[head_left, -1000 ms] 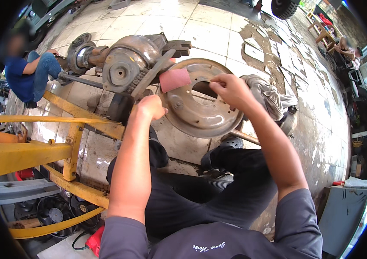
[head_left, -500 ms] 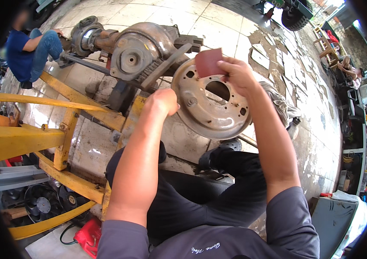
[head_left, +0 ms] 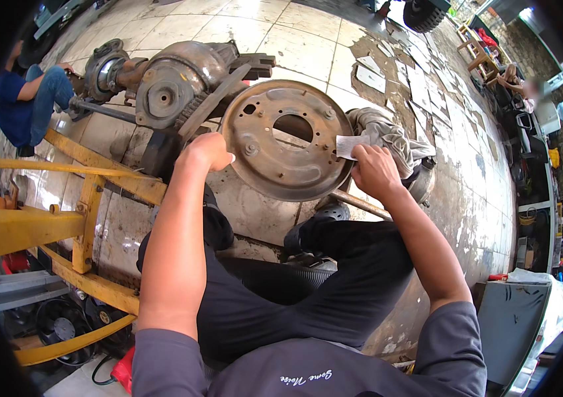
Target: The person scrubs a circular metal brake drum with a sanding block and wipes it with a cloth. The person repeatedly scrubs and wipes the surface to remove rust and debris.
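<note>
A round, rusty-brown brake backing plate (head_left: 275, 173), with a large centre opening and several smaller holes, is in front of my knees. My left hand (head_left: 207, 152) is closed at its left rim, thumb toward me, with most of the fingers hidden behind the fist. At the right rim, my right hand (head_left: 377, 171) pinches a small piece of sandpaper (head_left: 346, 145) whose pale side faces up. The sandpaper overlaps the plate's edge; whether it presses on the metal, I cannot tell.
Beyond the plate lies a rusty axle housing (head_left: 192, 69). Yellow metal frame (head_left: 84, 228) stands on the left. Crumpled grey cloth (head_left: 394, 135) is right of the plate. A person in blue (head_left: 20, 109) sits far left; another person (head_left: 516, 83) is far right. Broken tiles (head_left: 371, 76) cover part of the floor.
My right hand has brought the sandpaper down from above the plate to its right rim; its reddish side showed before, its pale side now. The plate's face now shows more fully. My left hand stays at the rim.
</note>
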`<state>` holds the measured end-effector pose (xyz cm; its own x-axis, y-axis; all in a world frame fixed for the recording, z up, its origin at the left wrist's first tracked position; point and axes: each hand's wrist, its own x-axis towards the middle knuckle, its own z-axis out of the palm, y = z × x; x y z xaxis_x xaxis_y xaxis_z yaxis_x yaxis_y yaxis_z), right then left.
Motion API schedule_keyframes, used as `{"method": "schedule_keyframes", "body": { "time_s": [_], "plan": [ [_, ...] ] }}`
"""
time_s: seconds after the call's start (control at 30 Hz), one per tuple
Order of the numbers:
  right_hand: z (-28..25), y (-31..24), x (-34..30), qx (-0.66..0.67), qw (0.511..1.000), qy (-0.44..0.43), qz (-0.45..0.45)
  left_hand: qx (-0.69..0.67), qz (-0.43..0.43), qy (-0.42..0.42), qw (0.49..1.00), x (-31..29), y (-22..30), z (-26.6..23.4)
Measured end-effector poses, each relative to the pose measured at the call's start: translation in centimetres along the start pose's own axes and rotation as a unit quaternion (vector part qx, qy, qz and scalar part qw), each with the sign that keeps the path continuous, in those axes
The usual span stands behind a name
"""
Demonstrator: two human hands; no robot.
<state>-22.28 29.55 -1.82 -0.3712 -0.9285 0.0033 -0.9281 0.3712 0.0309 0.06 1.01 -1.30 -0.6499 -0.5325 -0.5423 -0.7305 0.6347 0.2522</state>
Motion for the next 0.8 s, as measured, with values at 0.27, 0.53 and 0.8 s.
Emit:
{"method": "schedule_keyframes", "body": {
  "time_s": [0.27, 0.53, 0.8],
  "plan": [
    [1.6, -0.5, 0.6, -0.026, 0.999, -0.004, -0.027, 0.015, -0.009, 0.003, 1.000, 0.3, 0.1, 0.3],
    [4.8, 0.5, 2.2, 0.013, 0.996, -0.026, -0.079, 0.006, 0.003, 0.021, 1.000, 0.6, -0.1, 0.6],
    [3.2, -1.7, 2.3, 0.019, 0.994, -0.109, 0.004, 0.031, 0.011, -0.011, 0.999, -0.4, 0.6, -0.4]
  ]
}}
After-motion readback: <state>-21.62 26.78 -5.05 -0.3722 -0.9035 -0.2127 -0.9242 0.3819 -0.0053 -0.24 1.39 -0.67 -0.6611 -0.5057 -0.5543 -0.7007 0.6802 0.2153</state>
